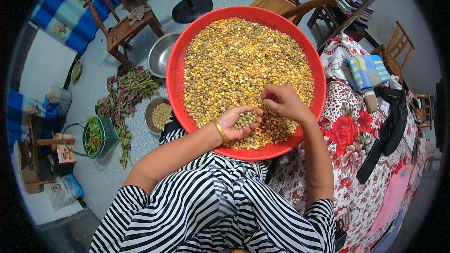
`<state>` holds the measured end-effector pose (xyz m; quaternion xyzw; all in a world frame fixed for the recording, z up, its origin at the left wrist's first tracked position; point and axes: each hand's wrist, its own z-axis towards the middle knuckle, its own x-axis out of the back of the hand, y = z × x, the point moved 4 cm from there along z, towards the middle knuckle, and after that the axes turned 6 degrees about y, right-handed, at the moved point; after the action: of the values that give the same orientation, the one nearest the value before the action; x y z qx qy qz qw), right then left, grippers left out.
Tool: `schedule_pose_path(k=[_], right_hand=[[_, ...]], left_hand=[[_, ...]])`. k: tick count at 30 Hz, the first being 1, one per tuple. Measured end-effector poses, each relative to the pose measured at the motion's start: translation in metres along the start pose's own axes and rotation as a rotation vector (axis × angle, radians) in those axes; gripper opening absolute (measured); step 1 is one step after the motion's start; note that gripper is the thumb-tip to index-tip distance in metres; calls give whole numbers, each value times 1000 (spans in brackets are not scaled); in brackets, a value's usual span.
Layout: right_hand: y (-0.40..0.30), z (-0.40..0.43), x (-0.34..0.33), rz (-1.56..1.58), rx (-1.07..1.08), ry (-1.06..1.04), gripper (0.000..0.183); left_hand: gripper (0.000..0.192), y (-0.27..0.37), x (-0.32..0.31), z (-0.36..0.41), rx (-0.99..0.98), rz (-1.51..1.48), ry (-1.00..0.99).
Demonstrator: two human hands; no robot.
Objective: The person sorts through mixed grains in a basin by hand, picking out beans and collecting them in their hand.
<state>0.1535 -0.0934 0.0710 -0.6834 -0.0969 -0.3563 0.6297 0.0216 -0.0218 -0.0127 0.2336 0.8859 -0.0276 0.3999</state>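
Observation:
A large round red plastic sieve basket [175, 88] rests at my lap, filled with a mix of yellow corn kernels and greenish-brown beans [242, 63]. My left hand [236, 124], with a gold bangle [220, 130] at the wrist, is cupped palm up over the near part of the basket. A small heap of greenish beans [245, 120] lies in that palm. Just to its right, my right hand [281, 102] hovers low over the grains with thumb and fingers drawn together. Whether a grain is between those fingertips is hidden.
Left of the basket are a steel basin [160, 56], a steel bowl [151, 112] of pale beans, leafy stalks [130, 88] and a green basket [105, 135]. Wooden chairs [128, 30] stand around. On the right, a flowered cloth [337, 168] carries a folded towel [367, 72] and a black phone [369, 161].

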Motion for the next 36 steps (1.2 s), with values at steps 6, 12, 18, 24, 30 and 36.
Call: schedule_pose_path(k=[6, 12, 18, 24, 30, 36], right_hand=[[0, -1, 0, 17, 7, -49, 12], [33, -4, -20, -466, 168, -55, 10], [39, -3, -22, -563, 68, -47, 10], [34, -3, -17, -510, 86, -37, 9], [-18, -3, -6, -79, 131, -43, 11], [-39, -6, -5, 5, 180, -90, 11]], left_hand=[[27, 0, 2, 2, 32, -52, -30], [27, 0, 3, 4, 28, -38, -76], [27, 0, 3, 3, 55, -71, -83], [26, 0, 1, 1, 20, -33, -34], [25, -1, 1, 2, 47, -75, -60], [25, -1, 3, 1, 18, -98, 85]])
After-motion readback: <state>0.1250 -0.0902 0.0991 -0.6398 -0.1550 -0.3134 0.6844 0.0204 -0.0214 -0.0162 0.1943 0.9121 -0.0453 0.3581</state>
